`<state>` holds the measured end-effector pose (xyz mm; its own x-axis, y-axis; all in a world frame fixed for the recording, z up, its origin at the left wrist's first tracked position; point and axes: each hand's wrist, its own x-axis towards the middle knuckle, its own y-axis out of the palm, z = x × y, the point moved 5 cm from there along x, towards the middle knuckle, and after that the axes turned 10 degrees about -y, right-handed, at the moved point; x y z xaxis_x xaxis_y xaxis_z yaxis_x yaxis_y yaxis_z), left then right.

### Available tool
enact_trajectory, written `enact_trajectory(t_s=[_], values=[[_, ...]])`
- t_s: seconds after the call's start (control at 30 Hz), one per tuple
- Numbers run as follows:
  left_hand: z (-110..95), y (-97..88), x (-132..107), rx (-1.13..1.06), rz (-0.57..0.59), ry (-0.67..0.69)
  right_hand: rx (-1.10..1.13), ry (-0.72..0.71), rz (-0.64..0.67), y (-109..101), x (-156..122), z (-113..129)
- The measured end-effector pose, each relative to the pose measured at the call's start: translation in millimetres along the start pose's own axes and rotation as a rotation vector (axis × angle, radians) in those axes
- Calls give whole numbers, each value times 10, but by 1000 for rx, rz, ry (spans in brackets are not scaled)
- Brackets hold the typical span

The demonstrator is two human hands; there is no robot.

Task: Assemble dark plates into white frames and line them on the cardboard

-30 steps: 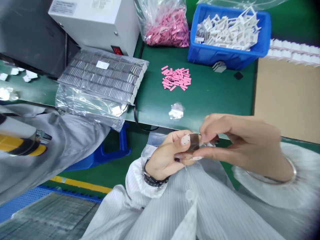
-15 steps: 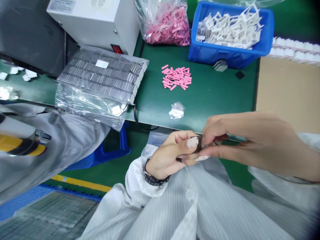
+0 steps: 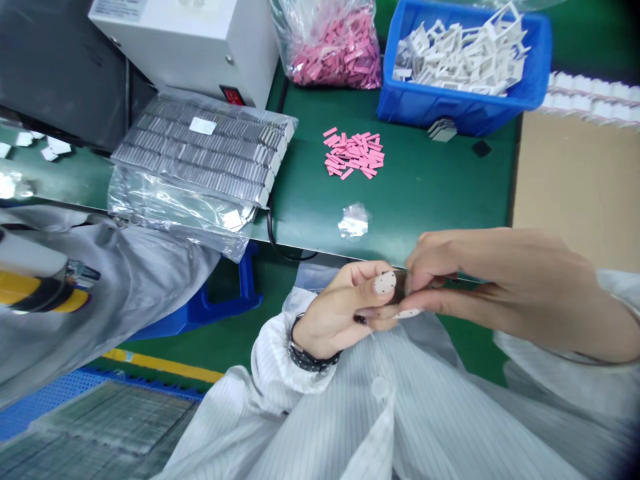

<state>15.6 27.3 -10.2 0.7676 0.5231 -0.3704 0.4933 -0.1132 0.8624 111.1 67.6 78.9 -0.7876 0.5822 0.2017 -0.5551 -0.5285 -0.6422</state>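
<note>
My left hand (image 3: 340,310) and my right hand (image 3: 495,280) meet in front of my chest, just below the edge of the green table (image 3: 425,193). Both pinch one small dark flat piece (image 3: 400,288), most of it hidden by my fingers. My left thumb lies on top of it; my right fingertips are closed on its right end. A pile of small pink strips (image 3: 354,155) and a crumpled bit of clear film (image 3: 353,221) lie on the table beyond my hands.
A blue bin (image 3: 465,107) of white frames and a clear bag of pink strips (image 3: 333,47) stand at the back. A bagged tray of silvery parts (image 3: 200,160) overhangs the left edge, by a white box machine (image 3: 190,40). Another person's grey sleeve (image 3: 100,287) is at left. A brown board (image 3: 575,180) lies right.
The dark piece, turned up and plainly visible a second ago, is now nearly covered by my fingers. My right hand has slid slightly right and flattened over it; my left hand has barely moved.
</note>
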Motion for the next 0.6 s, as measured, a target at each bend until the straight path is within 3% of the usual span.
enact_trajectory(t_s=[0.13,0.33,0.6], values=[[3,-10,7,2,-8,9,-44,-11,-10,9,-8,6],[6,-16,20,36,-73,37,-177,-73,-127,11,-48,63],[10,-11,28,57,-85,72,-98,-29,-38,56,-6,57]])
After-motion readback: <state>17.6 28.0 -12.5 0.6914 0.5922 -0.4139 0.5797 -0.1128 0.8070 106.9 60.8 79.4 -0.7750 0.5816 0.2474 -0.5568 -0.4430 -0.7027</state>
